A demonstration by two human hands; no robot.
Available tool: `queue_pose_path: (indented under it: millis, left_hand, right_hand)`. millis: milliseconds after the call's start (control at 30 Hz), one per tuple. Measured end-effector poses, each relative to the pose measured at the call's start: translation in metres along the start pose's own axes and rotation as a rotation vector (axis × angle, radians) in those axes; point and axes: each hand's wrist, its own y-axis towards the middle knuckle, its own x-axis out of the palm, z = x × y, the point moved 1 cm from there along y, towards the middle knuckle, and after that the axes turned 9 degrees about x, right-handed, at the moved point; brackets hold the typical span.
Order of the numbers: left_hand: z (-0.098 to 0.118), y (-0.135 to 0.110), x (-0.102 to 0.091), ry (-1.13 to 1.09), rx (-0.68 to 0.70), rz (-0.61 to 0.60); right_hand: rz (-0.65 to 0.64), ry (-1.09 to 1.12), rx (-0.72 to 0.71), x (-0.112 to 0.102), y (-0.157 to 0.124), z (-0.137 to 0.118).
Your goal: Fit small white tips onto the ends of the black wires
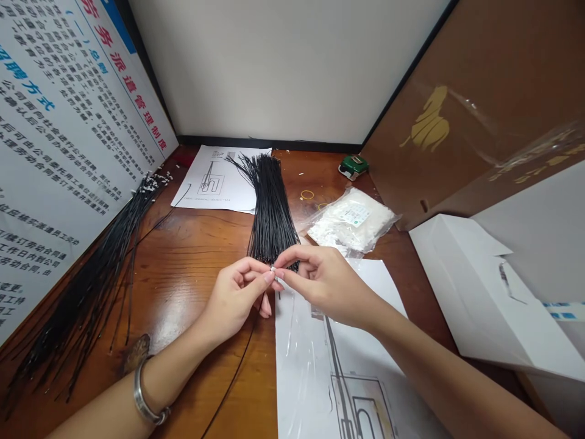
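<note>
My left hand (pixel 240 291) and my right hand (pixel 320 281) meet fingertip to fingertip over the wooden table (pixel 192 256), both pinched on a tiny white connector (pixel 273 271) at the end of a thin black wire (pixel 233 381) that trails down toward me. Just behind my fingers lies a bundle of black wires (pixel 270 210). A clear plastic bag of small white parts (pixel 351 221) sits to the right of that bundle. Under my right wrist lies a printed drawing sheet (pixel 338 372).
A second pile of black wires with white ends (pixel 95 280) lies along the left poster board (pixel 59 140). Another drawing sheet (pixel 214 180), a green tape measure (pixel 353 166), a yellow rubber band (pixel 307 195), a brown cardboard panel (pixel 479 103) and a white box (pixel 493 292) surround the work spot.
</note>
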Motion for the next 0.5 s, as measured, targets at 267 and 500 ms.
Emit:
queue_pose_path:
  millis: [267,500]
  left_hand:
    - [0.0031,-0.0007,0.0016,0.043,-0.040,0.025]
    - [0.0017,-0.0016,-0.0002,0.042,-0.027,0.028]
  right_hand:
    - [-0.031,0.000,0.011,0.0004,-0.0011,0.0002]
    - [0.001,0.071,0.023,-0.0001,0.0031,0.0026]
